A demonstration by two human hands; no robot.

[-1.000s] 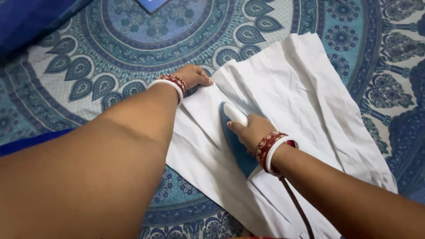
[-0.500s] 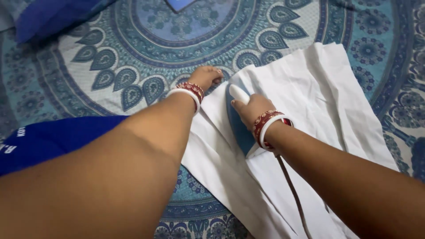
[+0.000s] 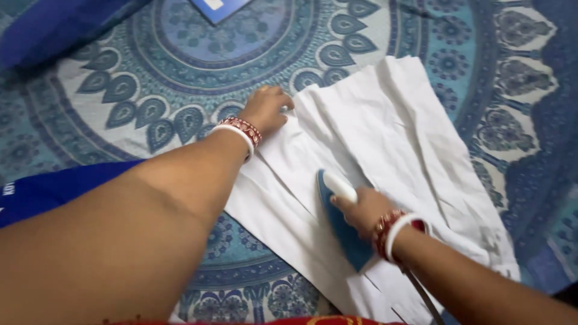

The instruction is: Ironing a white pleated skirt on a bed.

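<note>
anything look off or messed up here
Nothing is damaged or spilled. The white cloth lies askew on the patterned sheet, still creased near its far edge. The right hand holds the blue iron; the left hand pins the cloth's corner.

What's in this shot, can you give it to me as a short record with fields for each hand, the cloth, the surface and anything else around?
Left hand: left hand pressed flat on the far left edge of the white cloth
Right hand: right hand gripping the white handle of the blue iron, which rests on the cloth
Cloth: spread flat, creased, several folds showing
Surface: blue patterned bedsheet under the cloth
Wrists: red and white bangles on both
Cord: brown cord trailing from the iron toward the camera
Also: blue flat object at the top edge
</note>
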